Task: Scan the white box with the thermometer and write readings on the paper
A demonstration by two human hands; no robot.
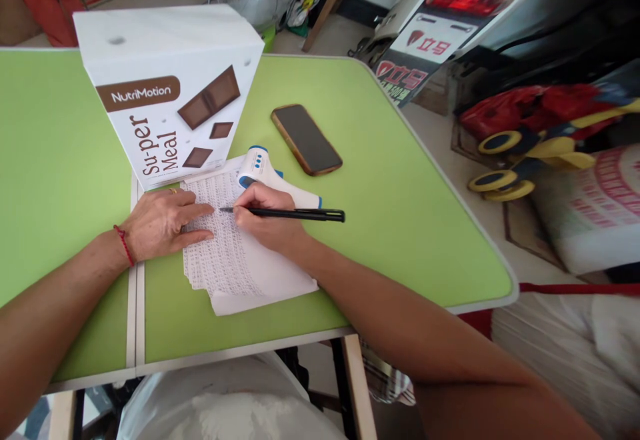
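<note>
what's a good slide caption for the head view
The right hand holds a black pen over densely written paper, left hand resting on it, beside a white NutriMotion box.

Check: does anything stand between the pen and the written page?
Nothing visible. The black pen, held in the right hand, has its tip at the written page. The left hand rests left of it; the white-and-blue device lies beyond the right hand. Neither intervenes.

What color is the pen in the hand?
The pen in the right hand is black, seen best in the head view.
</note>
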